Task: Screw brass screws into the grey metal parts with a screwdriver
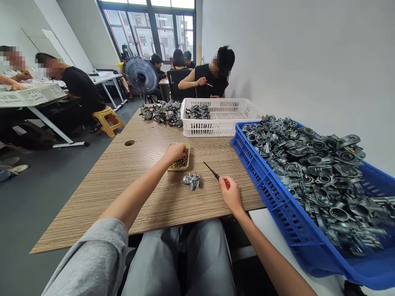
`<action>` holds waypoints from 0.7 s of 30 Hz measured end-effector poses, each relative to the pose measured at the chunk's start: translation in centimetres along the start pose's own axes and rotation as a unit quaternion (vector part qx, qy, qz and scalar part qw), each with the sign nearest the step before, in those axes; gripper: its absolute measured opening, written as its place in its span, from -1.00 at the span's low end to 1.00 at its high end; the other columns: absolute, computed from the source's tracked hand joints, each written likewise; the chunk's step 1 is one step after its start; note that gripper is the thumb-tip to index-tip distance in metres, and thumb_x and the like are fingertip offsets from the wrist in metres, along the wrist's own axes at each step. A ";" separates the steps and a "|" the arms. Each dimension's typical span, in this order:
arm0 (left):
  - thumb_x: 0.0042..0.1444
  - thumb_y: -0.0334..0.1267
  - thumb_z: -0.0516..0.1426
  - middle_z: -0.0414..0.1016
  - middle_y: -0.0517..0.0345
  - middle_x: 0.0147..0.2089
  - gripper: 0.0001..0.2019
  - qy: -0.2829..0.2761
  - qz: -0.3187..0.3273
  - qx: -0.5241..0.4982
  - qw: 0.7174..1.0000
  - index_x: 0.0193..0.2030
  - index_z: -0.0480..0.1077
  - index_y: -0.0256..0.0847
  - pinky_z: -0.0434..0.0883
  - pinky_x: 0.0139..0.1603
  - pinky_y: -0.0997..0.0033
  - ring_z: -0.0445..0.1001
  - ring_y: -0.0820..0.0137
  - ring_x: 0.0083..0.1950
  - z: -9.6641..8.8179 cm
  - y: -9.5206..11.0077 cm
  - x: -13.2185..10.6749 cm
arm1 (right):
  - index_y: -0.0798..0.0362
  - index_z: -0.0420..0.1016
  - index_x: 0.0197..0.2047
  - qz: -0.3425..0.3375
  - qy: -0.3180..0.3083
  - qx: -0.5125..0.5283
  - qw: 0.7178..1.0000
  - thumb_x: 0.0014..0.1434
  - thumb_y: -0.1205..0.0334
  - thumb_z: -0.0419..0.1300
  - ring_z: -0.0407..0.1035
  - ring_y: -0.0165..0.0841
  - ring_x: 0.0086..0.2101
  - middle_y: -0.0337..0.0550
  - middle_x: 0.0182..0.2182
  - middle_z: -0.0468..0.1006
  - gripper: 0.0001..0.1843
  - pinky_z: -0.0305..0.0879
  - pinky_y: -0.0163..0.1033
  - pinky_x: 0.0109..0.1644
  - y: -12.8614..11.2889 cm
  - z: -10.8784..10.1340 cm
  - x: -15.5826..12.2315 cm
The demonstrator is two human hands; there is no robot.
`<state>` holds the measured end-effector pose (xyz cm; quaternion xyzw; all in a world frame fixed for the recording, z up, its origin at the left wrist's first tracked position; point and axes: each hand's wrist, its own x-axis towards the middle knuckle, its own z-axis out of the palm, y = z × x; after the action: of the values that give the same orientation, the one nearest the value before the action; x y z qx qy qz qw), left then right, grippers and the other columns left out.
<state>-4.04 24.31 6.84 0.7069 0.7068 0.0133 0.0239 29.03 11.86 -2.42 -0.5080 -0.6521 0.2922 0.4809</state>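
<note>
My left hand point(177, 152) reaches into a small tray point(189, 156) of tiny brass-coloured parts point(180, 163). Its fingers are bent down and together among them; what they pinch, if anything, is hidden. In my right hand point(231, 194) is a screwdriver point(226, 183) with a red and black handle, its thin dark shaft pointing away to the upper left. Between the two hands, close to the tray, a grey metal carburetor body point(191, 180) lies on the wooden table point(148, 181). Neither hand touches it.
A blue crate point(256, 160) heaped with carburetor bodies point(308, 160) stands on the right. Farther back are a white basket point(212, 128) and a pile of carburetors point(165, 113). A co-worker point(210, 78) sits across the table. A fan point(141, 75) stands behind at the left.
</note>
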 end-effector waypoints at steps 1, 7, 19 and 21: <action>0.20 -0.23 0.25 0.78 -0.13 -0.03 -0.79 -0.004 0.002 -0.002 1.000 -0.15 0.75 -0.10 0.53 0.02 0.29 0.71 0.08 0.00 0.0 -0.1 0.2 | -0.06 0.61 -0.20 -0.001 0.000 -0.001 1.000 0.47 -0.20 0.16 0.60 -0.09 -0.16 0.00 -0.22 0.75 -0.57 0.44 -0.06 -0.01 0.0 0.0 0.0; 0.13 -0.29 0.26 0.80 0.00 -0.06 -0.78 -0.029 0.022 -0.004 0.999 -0.16 0.76 -0.04 0.49 -0.07 0.39 0.70 0.18 -0.07 0.0 -0.5 1.1 | -0.05 0.61 -0.21 0.001 0.002 -0.003 1.000 0.46 -0.22 0.15 0.60 -0.09 -0.18 0.00 -0.23 0.75 -0.56 0.44 -0.06 -0.02 -0.1 -0.1 0.0; 0.09 -0.23 0.35 0.77 -0.01 -0.13 -0.91 -0.041 0.042 -0.001 0.998 -0.25 0.72 -0.05 0.51 0.01 0.34 0.68 0.14 -0.05 -0.6 -1.0 1.0 | -0.05 0.60 -0.23 0.028 0.008 0.036 0.999 0.45 -0.24 0.16 0.60 -0.11 -0.20 -0.02 -0.24 0.75 -0.54 0.46 -0.08 -0.05 -0.2 -0.1 0.0; 0.09 -0.25 0.35 0.77 -0.01 -0.13 -0.92 -0.037 0.045 -0.007 0.998 -0.27 0.71 -0.06 0.50 0.01 0.34 0.68 0.14 -0.05 -0.8 -1.0 0.8 | -0.05 0.59 -0.23 0.030 0.005 0.034 0.999 0.45 -0.24 0.16 0.60 -0.11 -0.20 -0.03 -0.24 0.75 -0.55 0.46 -0.08 -0.04 -0.2 -0.1 0.0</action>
<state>-5.07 25.13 7.57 0.7379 0.6726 -0.0067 0.0544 29.05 11.77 -2.19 -0.5122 -0.6238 0.3264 0.4918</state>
